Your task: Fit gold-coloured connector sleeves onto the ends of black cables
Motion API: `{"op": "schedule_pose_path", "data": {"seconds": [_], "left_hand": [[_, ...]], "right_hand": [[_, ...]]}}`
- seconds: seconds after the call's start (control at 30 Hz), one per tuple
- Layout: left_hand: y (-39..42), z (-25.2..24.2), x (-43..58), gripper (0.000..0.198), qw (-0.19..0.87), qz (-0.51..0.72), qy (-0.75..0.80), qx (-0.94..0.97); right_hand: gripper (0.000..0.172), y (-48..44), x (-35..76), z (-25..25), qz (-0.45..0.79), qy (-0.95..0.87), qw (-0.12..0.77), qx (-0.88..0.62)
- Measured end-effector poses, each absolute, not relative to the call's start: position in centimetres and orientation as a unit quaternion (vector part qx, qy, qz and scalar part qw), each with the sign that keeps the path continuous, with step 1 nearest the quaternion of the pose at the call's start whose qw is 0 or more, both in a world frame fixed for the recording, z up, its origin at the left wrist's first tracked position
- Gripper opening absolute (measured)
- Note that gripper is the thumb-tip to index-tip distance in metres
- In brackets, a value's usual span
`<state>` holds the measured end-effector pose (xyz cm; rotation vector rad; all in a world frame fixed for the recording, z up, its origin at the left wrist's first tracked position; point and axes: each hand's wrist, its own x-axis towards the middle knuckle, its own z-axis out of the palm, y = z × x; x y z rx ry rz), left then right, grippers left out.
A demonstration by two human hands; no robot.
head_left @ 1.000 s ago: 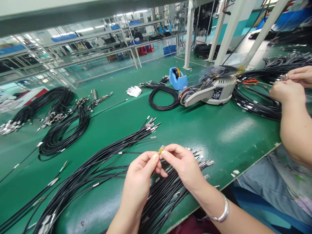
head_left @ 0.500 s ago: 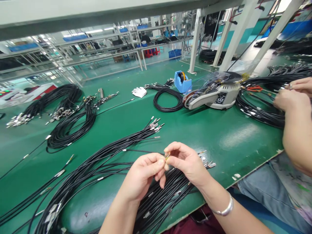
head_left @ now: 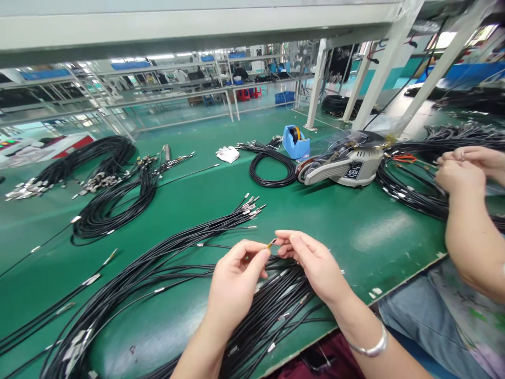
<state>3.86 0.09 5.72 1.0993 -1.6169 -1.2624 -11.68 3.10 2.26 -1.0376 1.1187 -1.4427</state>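
Note:
Near the front middle of the bench, my left hand [head_left: 240,279] pinches a thin cable end with yellow tape [head_left: 271,244] between thumb and forefinger. The dark tip of that end points at the fingertips of my right hand [head_left: 310,258]. Those right fingers are drawn together right beside the tip; whether they grip anything is too small to make out. A silver bangle circles my right wrist. Under both hands lies a thick bundle of black cables [head_left: 272,310] with small white labels. Another bundle of black cables [head_left: 169,245] curves away to the left, its metal ends fanned out beyond my hands.
A grey tape dispensing machine [head_left: 355,168] and a blue tape holder [head_left: 295,142] stand farther back. Nearby are a coiled cable [head_left: 272,171] and a white glove [head_left: 228,154]. More cable bundles [head_left: 114,210] lie left. A co-worker's hands [head_left: 465,168] are over cables at right.
My right fingers have shifted slightly right and turned, so more of the yellow-taped cable end shows between my hands. The left hand keeps its pinch. The camera view has tilted slightly.

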Motion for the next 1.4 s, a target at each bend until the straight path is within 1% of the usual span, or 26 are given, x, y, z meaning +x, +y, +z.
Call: {"op": "schedule_pose_path", "data": {"seconds": [0.1, 0.13, 0.2, 0.27, 0.37, 0.5, 0.63, 0.77, 0.87, 1.0, 1.13, 1.27, 1.4], "left_hand": [[0.6, 5.1, 3.5, 0.006, 0.437, -0.268, -0.764, 0.392], [0.7, 4.8, 3.5, 0.009, 0.440, -0.204, -0.795, 0.364], [0.8, 4.3, 3.6, 0.018, 0.430, -0.124, -0.834, 0.324], [0.7, 4.1, 3.6, 0.021, 0.420, -0.100, -0.847, 0.309], [0.7, 4.2, 3.4, 0.020, 0.413, -0.122, -0.844, 0.321], [0.7, 4.4, 3.1, 0.030, 0.379, -0.171, -0.846, 0.335], [0.5, 4.0, 2.9, 0.023, 0.355, -0.200, -0.855, 0.322], [0.3, 3.6, 2.9, 0.024, 0.349, -0.142, -0.872, 0.312], [0.3, 3.6, 2.9, 0.018, 0.352, -0.100, -0.880, 0.302], [0.3, 3.5, 2.9, 0.015, 0.366, -0.103, -0.874, 0.303], [0.4, 3.7, 2.7, 0.015, 0.370, -0.172, -0.852, 0.329], [0.4, 4.1, 2.6, 0.016, 0.343, -0.268, -0.826, 0.358], [0.2, 3.9, 2.6, 0.020, 0.319, -0.303, -0.815, 0.377]], "right_hand": [[0.038, 4.0, -12.4, 2.5, -0.595, 0.483, 0.503, -0.400], [0.037, 4.3, -12.6, 2.7, -0.590, 0.490, 0.504, -0.397], [0.032, 4.5, -12.8, 3.2, -0.576, 0.505, 0.506, -0.396], [0.028, 4.6, -12.8, 3.6, -0.562, 0.519, 0.505, -0.400], [0.026, 4.6, -12.9, 3.6, -0.554, 0.530, 0.494, -0.410], [0.024, 4.7, -13.1, 3.1, -0.543, 0.537, 0.478, -0.434], [0.021, 4.8, -13.1, 2.8, -0.537, 0.531, 0.457, -0.470], [0.020, 4.7, -13.0, 2.8, -0.537, 0.539, 0.447, -0.471], [0.021, 4.7, -12.8, 2.9, -0.537, 0.540, 0.456, -0.461], [0.022, 4.8, -12.7, 2.8, -0.541, 0.533, 0.476, -0.445], [0.022, 4.7, -13.0, 2.8, -0.539, 0.523, 0.485, -0.449], [0.022, 4.5, -13.1, 2.9, -0.537, 0.526, 0.472, -0.461], [0.024, 4.1, -13.1, 2.7, -0.530, 0.549, 0.473, -0.439]]}}
